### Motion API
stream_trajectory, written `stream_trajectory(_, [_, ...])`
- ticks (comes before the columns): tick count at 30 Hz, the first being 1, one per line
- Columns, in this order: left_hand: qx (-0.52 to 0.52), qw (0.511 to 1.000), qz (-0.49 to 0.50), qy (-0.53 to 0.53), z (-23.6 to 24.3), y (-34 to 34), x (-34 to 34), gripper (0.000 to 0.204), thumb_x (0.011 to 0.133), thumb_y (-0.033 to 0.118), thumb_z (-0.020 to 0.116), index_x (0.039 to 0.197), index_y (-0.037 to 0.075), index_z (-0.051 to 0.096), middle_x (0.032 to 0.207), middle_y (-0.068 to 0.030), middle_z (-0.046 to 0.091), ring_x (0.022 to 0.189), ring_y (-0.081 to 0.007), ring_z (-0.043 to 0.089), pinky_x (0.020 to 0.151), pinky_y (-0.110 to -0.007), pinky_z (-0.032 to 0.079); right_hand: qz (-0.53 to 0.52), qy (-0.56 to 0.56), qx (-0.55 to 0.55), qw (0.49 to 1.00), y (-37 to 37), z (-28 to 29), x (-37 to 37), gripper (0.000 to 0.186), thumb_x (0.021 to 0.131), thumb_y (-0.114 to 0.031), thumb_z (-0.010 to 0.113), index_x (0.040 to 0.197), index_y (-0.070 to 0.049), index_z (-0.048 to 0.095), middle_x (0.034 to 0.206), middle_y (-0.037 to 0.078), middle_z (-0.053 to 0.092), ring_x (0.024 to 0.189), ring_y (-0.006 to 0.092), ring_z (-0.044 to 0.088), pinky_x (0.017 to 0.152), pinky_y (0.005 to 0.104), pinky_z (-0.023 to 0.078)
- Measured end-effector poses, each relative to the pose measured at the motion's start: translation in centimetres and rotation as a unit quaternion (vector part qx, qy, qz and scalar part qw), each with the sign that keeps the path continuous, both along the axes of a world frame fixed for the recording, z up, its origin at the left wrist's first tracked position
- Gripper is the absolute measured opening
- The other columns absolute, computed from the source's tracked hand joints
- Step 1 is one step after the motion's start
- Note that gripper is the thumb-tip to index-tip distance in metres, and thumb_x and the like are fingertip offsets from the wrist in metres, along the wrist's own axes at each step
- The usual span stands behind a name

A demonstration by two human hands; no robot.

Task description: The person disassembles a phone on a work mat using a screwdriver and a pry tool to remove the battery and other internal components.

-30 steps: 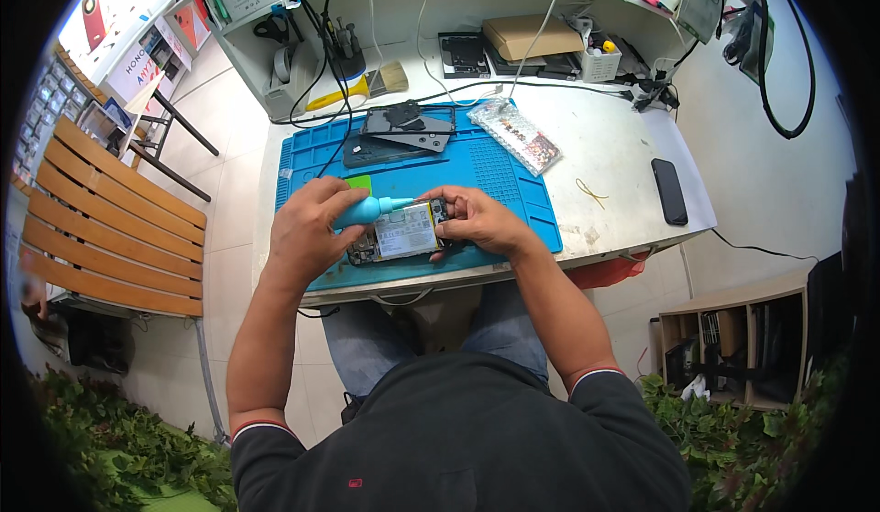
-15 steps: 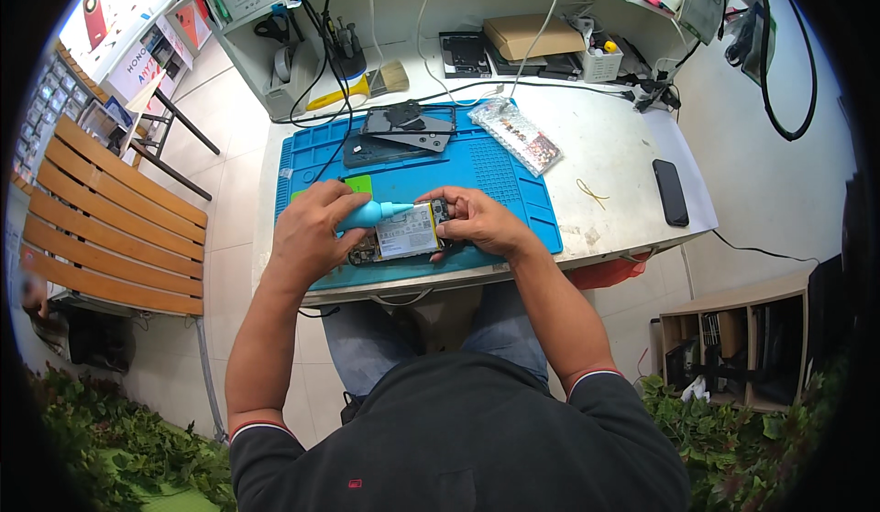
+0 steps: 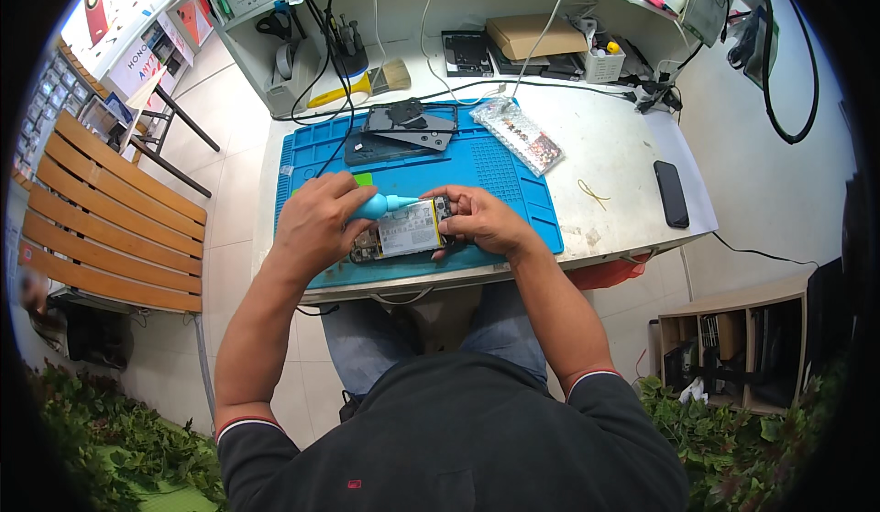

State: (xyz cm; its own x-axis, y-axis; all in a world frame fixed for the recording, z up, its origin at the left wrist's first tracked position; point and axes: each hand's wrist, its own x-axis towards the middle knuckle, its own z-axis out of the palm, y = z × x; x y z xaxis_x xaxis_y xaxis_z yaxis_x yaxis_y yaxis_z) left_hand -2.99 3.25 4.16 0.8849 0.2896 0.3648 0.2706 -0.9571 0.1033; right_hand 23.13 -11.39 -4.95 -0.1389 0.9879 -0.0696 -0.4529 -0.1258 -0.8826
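Observation:
My left hand (image 3: 321, 216) is closed around a light-blue squeeze bulb with a pointed nozzle (image 3: 374, 206). The nozzle points right, over the far edge of an opened phone (image 3: 406, 230). That phone lies crosswise, its pale battery and dark inner parts bare. At its right end, my right hand (image 3: 480, 220) grips the phone, thumb on top and fingers round the edge. Whether the nozzle tip touches the phone, I cannot tell. Beneath is a blue work mat (image 3: 486, 178); part of a green piece (image 3: 364, 179) shows behind my left hand.
Dark phone covers and frames (image 3: 403, 132) lie at the mat's far side, beside a bubble-wrap packet (image 3: 519, 136). A black phone (image 3: 671, 193) and a thin yellow loop (image 3: 593, 194) rest rightward. Behind are a yellow-handled brush (image 3: 392, 77) and hanging black cables (image 3: 323, 35).
My left hand and the squeeze bulb have shifted slightly right and away from me along the phone's far edge. My left elbow has swung outward. My right hand keeps its grip on the phone.

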Motion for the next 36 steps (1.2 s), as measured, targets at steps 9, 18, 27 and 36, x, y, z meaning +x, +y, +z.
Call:
stream_trajectory(9, [0.017, 0.999, -0.042, 0.027, 1.4, 0.6, 0.8, 0.045, 0.076, 0.020, 0.097, 0.117, 0.010, 0.081, 0.100, -0.0060, 0.068, 0.096, -0.0279, 0.069, 0.084, -0.042, 0.057, -0.002, 0.000, -0.004, 1.000, 0.1, -0.1, 0.1, 0.056, 0.098, 0.007, 0.066, 0.151, 0.014, 0.049, 0.124, 0.023, 0.075, 0.106, 0.0266, 0.080, 0.086, 0.0408, 0.073])
stream_trajectory(18, [0.038, 0.995, -0.070, 0.058, 3.2, 1.1, 1.7, 0.044, 0.075, 0.019, 0.097, 0.115, 0.010, 0.081, 0.095, -0.0052, 0.064, 0.093, -0.0262, 0.067, 0.080, -0.041, 0.056, -0.007, 0.004, -0.006, 1.000, 0.0, 0.2, 0.0, 0.054, 0.097, 0.007, 0.066, 0.148, 0.014, 0.051, 0.120, 0.021, 0.077, 0.102, 0.0244, 0.081, 0.084, 0.0384, 0.073])
stream_trajectory(27, [0.025, 0.996, -0.064, 0.060, 3.1, 1.3, 1.3, 0.042, 0.075, 0.019, 0.097, 0.113, 0.011, 0.082, 0.094, -0.0049, 0.064, 0.091, -0.0258, 0.066, 0.079, -0.041, 0.056, -0.003, 0.010, -0.002, 1.000, 0.0, 0.1, 0.1, 0.054, 0.096, 0.007, 0.066, 0.148, 0.014, 0.052, 0.120, 0.022, 0.077, 0.101, 0.0246, 0.081, 0.084, 0.0387, 0.073])
stream_trajectory(36, [0.012, 0.996, -0.065, 0.058, 2.6, 2.2, 0.5, 0.042, 0.074, 0.018, 0.098, 0.113, 0.011, 0.083, 0.095, -0.0058, 0.067, 0.092, -0.0262, 0.068, 0.080, -0.041, 0.056, -0.011, 0.016, 0.000, 1.000, -0.2, 0.1, 0.2, 0.055, 0.096, 0.007, 0.066, 0.148, 0.015, 0.052, 0.120, 0.023, 0.077, 0.102, 0.0257, 0.081, 0.084, 0.0400, 0.073])
